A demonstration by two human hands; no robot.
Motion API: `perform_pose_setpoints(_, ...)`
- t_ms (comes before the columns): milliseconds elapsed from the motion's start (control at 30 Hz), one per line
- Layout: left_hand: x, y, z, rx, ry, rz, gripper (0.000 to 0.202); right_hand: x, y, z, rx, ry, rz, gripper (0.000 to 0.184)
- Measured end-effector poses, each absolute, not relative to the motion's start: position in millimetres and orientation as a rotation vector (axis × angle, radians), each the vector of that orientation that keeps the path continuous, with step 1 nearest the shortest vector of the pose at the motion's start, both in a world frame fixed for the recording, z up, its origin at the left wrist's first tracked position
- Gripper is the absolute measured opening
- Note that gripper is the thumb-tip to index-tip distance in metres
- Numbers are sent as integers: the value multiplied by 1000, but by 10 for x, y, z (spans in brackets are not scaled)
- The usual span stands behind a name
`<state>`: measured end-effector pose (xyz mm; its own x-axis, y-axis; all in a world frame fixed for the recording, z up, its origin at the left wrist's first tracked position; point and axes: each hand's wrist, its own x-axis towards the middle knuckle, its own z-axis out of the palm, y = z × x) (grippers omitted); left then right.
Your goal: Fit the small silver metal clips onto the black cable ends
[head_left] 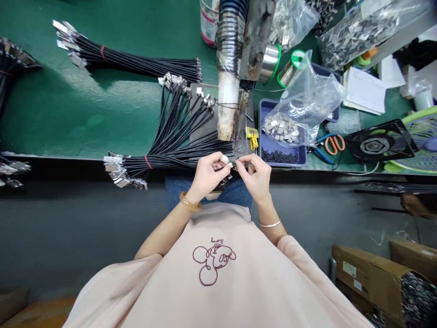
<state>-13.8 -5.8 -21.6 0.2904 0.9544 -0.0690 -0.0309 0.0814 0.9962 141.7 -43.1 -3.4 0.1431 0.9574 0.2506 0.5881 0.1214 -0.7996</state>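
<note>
My left hand [210, 175] and my right hand [256, 175] meet at the table's front edge, thumbs and index fingers pinched close together. Small shiny bits show between the fingertips, too small to name. White wraps cover fingertips of my left hand. Beside that hand lies a bundle of black cables [170, 159], tied with a red band, its metal connectors [118, 168] at the left end. More black cables with metal ends [177, 116] fan out above it. A yellow clip-like piece [252, 137] lies just beyond my right hand.
A worn pipe nozzle [227, 105] hangs over the bench beyond my hands. To the right stand a blue tray [302, 157] with a bag of metal parts [283, 127], orange-handled pliers [334, 144] and a black fan [380, 140]. Another cable bundle [136, 61] lies at the back left.
</note>
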Motion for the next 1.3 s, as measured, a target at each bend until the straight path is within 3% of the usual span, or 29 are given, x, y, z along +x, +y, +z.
perform_pose_setpoints(200, -188, -40, -194, 1210, 920, 915, 14, 1390, -399, -35, -1542, -1445, 753, 10)
perform_pose_setpoints(567, -170, -44, -227, 1170, 945, 940, 14, 1363, -434, -3, -1574, -1569, 538, 12)
perform_pose_setpoints(767, -209, -23, -214, 1209, 896, 913, 14, 1348, -424, -34, -1577, -1448, 759, 14)
perform_pose_setpoints(1033, -205, -28, -224, 1224, 894, 917, 15, 1350, -437, 23, -1599, -1604, 480, 15)
perform_pose_setpoints(1300, -213, -26, -153, 1165, 878, 903, 17, 1380, -431, -36, -1526, -1380, 825, 22)
